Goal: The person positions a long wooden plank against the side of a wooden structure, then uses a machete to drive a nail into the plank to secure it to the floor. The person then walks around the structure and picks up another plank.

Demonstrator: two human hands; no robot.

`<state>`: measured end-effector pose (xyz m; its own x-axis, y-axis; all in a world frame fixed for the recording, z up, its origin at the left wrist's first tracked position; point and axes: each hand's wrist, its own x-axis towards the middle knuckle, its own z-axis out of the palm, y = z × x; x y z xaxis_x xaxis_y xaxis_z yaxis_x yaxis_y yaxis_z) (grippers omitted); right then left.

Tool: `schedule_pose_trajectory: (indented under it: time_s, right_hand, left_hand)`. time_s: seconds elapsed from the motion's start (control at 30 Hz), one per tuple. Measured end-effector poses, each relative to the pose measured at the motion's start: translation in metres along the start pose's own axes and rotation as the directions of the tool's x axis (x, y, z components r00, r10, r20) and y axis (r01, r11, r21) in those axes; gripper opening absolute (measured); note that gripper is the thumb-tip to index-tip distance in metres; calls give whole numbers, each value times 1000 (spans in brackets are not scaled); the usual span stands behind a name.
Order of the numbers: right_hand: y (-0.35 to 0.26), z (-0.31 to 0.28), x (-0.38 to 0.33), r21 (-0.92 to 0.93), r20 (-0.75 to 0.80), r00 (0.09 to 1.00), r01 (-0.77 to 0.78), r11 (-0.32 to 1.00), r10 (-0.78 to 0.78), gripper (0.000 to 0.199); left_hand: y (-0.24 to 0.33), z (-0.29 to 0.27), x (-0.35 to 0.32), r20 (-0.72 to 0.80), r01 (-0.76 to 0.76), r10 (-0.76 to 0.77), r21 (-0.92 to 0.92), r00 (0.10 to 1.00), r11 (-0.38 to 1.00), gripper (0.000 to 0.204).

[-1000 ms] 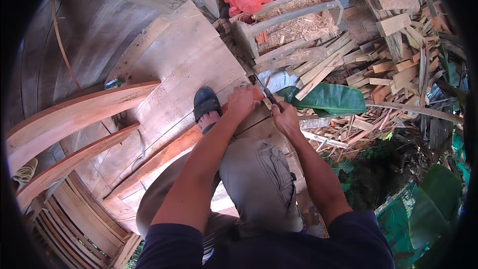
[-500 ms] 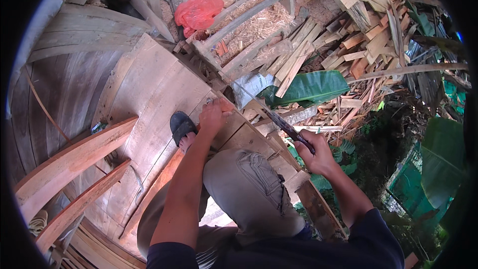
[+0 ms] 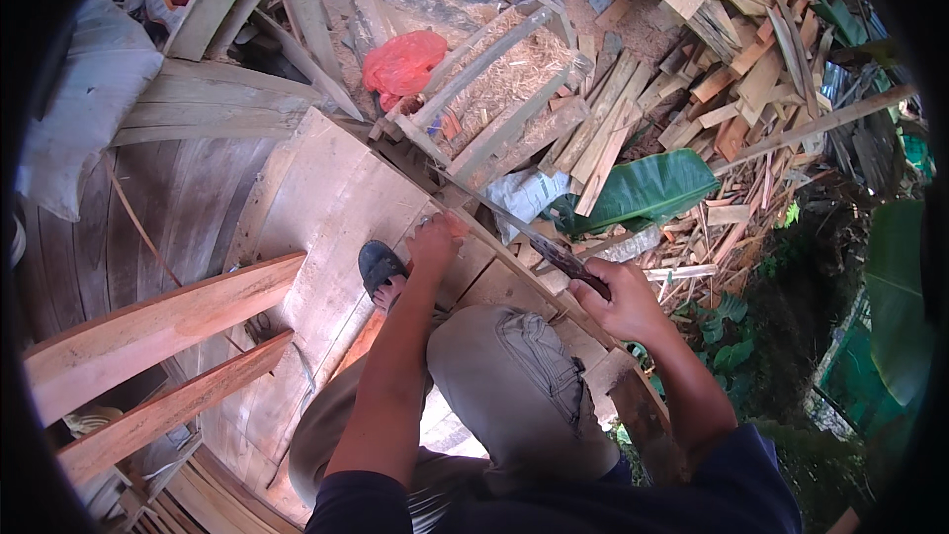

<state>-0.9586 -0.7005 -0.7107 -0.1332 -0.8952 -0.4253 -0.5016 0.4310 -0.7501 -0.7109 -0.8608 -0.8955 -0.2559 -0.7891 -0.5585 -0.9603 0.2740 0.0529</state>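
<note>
My right hand (image 3: 623, 299) is wrapped round the dark handle of a long-bladed hand tool (image 3: 560, 257). Its thin blade points away to the upper left and shows almost edge-on, so I cannot tell whether it is a saw or a machete. On the curved planking (image 3: 341, 200), my left hand (image 3: 432, 243) has its fingers curled over a small reddish piece of wood (image 3: 457, 224) at the planks' right edge. The blade lies just right of that hand, along the edge. My sandalled foot (image 3: 382, 270) rests on the planks beside the left wrist.
Two reddish ribs (image 3: 163, 331) rise at the left. Beyond the planking are a wooden frame (image 3: 484, 74) with shavings and a red plastic bag (image 3: 403, 67). Scrap wood (image 3: 732, 69) is piled at the upper right, near a big green leaf (image 3: 647, 188).
The view has shifted, so the scene sits lower and further right. My right hand and the tool have come slightly nearer my left hand, which stays on the reddish wood.
</note>
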Motion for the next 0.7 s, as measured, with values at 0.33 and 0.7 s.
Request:
schedule_pose_trajectory:
  time_s: [0.33,0.7]
  right_hand:
    - [48,17,8,84,-107,987,130,988,-120,30]
    - [25,18,23,36,-17,993,114,993,-113,28]
  left_hand:
    - [-101,-209,-43,-100,-93,113,190,989,977,57]
    - [-211,27,-131,135,31,-22,-59,991,998,75]
